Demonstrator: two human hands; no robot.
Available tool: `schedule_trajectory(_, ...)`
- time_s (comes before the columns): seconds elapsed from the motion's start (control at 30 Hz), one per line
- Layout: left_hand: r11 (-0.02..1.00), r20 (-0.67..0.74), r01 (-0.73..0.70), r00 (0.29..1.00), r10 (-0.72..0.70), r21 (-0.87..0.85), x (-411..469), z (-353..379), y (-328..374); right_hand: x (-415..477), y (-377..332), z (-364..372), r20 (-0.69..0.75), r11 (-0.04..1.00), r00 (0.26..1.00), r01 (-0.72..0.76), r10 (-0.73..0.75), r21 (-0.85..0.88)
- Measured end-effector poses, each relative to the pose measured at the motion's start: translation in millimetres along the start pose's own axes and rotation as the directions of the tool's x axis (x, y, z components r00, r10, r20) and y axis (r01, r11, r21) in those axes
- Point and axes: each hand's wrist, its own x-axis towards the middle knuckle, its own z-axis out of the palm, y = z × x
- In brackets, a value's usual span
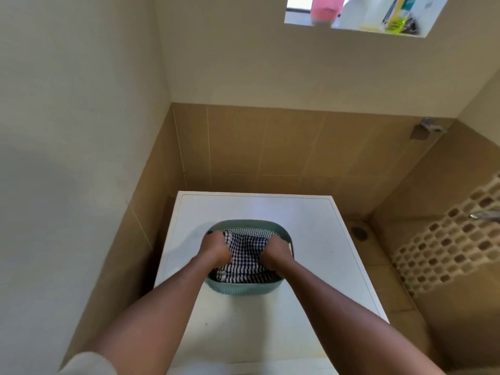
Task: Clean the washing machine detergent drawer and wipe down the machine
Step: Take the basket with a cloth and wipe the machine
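On top of the white washing machine (270, 320) sits a green basin (238, 289) holding a checked cloth (244, 255). Left hand (215, 249) and right hand (277, 253) each grip the cloth, fingers curled into the fabric bunched between them.

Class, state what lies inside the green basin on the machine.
A checked cloth fills the basin, with the left hand and right hand gripping it. The cloth and hands hide the bottom.
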Motion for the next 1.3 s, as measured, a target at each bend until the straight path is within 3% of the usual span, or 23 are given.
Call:
schedule_trajectory(0.17, 0.971, -0.036, -0.015, 0.999, 0.024, 0.239, 3.3, 19.5, 4.6, 7.6, 4.2, 12.5, 0.027, 0.996, 1.0, -0.008, 0.01, -0.084)
schedule_trajectory(0.37, 0.931, -0.097, -0.047, 0.991, 0.088, 0.363, 1.9, 24.6, 3.1, 10.4, 11.6, 14.0, -0.007, 0.983, 0.997, 0.072, -0.074, -0.17)
schedule_trajectory(0.47, 0.842, -0.165, -0.092, 0.964, 0.21, 0.532, -5.9, 15.7, 9.0, 3.3, 9.2, 4.2, -0.14, 0.953, 0.964, 0.187, -0.224, -0.237)
schedule_trajectory(0.6, 0.75, -0.273, -0.157, 0.867, 0.416, 0.642, -17.2, -0.7, 9.9, -6.6, 8.3, -24.8, -0.343, 0.907, 0.859, 0.275, -0.381, -0.319)
schedule_trajectory(0.7, 0.77, -0.342, -0.095, 0.857, 0.386, 0.632, -24.5, -9.8, -3.4, -12.0, 25.4, -40.5, -0.377, 0.932, 0.875, 0.193, -0.305, -0.306)
schedule_trajectory(0.83, 0.906, -0.364, 0.052, 0.924, 0.116, 0.42, -37.5, -8.6, -18.2, -23.0, 59.6, -35.8, -0.293, 0.955, 0.941, 0.08, -0.167, -0.286)
schedule_trajectory(0.9, 0.934, -0.335, 0.074, 0.941, 0.051, 0.349, -45.0, -3.8, -20.2, -30.9, 67.8, -30.4, -0.238, 0.965, 0.962, 0.076, -0.137, -0.252)
schedule_trajectory(1.17, 0.904, -0.315, -0.012, 0.935, 0.162, 0.428, -75.9, -2.1, 31.1, -62.6, 102.4, -73.9, -0.344, 0.984, 0.932, 0.06, -0.115, -0.168)
schedule_trajectory(1.3, 0.878, -0.297, -0.149, 0.904, 0.307, 0.454, -100.3, 10.9, 93.4, -98.4, 146.8, -126.3, -0.439, 0.989, 0.893, 0.04, -0.099, -0.142)
